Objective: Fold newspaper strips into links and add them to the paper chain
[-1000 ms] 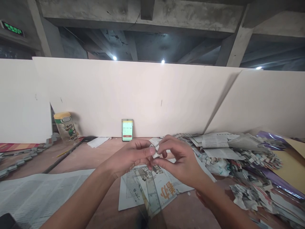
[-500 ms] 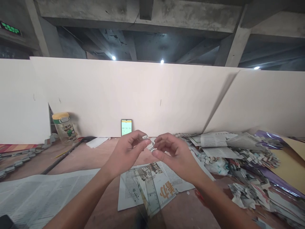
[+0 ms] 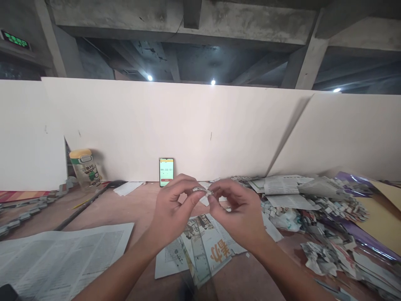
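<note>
Between my two hands is a small folded strip of printed newspaper point(image 3: 199, 189), held up above the table. My left hand point(image 3: 175, 205) pinches its left end between thumb and fingers. At the strip's right end, my right hand point(image 3: 238, 205) grips with thumb and forefinger, its other fingers curled. The fingertips cover part of the strip. Beneath the hands lie newspaper pieces point(image 3: 171, 251) with orange characters, and a clear ruler point(image 3: 200, 257) rests on them.
A phone point(image 3: 166, 170) showing a timer leans on the white board point(image 3: 188, 125). To the left stand a yellow-lidded bottle point(image 3: 86, 169) and a large newspaper sheet point(image 3: 62, 259). Paper scraps point(image 3: 326, 255) and folded paper pieces point(image 3: 347, 207) are heaped at right.
My hands have drawn closer round the paper strip, and the strip has turned from slanting to nearly level. My right hand has shifted slightly. The phone is less covered now.
</note>
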Available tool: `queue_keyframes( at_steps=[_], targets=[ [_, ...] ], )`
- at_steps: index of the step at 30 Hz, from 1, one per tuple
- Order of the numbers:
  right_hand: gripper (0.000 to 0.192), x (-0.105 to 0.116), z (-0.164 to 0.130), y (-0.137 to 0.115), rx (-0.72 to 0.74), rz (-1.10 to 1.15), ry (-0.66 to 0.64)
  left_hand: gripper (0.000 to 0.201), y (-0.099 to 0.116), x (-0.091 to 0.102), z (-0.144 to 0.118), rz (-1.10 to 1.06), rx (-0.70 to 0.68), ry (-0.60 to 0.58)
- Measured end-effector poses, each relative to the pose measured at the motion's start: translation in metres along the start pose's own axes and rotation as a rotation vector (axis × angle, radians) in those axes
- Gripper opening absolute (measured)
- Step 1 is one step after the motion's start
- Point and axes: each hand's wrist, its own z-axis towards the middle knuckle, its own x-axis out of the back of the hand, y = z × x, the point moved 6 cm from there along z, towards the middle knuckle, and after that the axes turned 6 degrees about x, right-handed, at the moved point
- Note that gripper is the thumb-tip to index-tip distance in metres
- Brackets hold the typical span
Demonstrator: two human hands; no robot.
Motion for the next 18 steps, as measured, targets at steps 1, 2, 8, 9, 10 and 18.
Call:
queue_keyframes(
  at_steps=[1,2,8,9,10,18],
  targets=[
    [0.013,0.001,0.0,-0.001,0.012,-0.019,0.002,0.009,0.001,0.0,-0.001,0.004,-0.005,0.016],
    [0.013,0.001,0.0,-0.002,0.023,-0.031,0.005,0.009,0.002,0.0,-0.002,0.005,-0.009,0.03],
    [0.017,0.003,0.0,-0.006,0.04,-0.011,0.034,0.012,-0.002,-0.003,-0.007,-0.044,0.049,0.082],
    [0.017,0.002,0.0,-0.006,0.038,0.003,0.022,0.012,-0.004,-0.004,-0.007,-0.068,0.074,0.076],
    [0.017,0.002,0.0,-0.006,0.039,0.014,0.008,0.013,-0.006,-0.004,-0.007,-0.092,0.096,0.067],
    [0.011,0.006,0.002,-0.007,0.042,-0.015,-0.009,0.012,-0.009,-0.006,-0.005,-0.164,0.204,0.021]
  ],
)
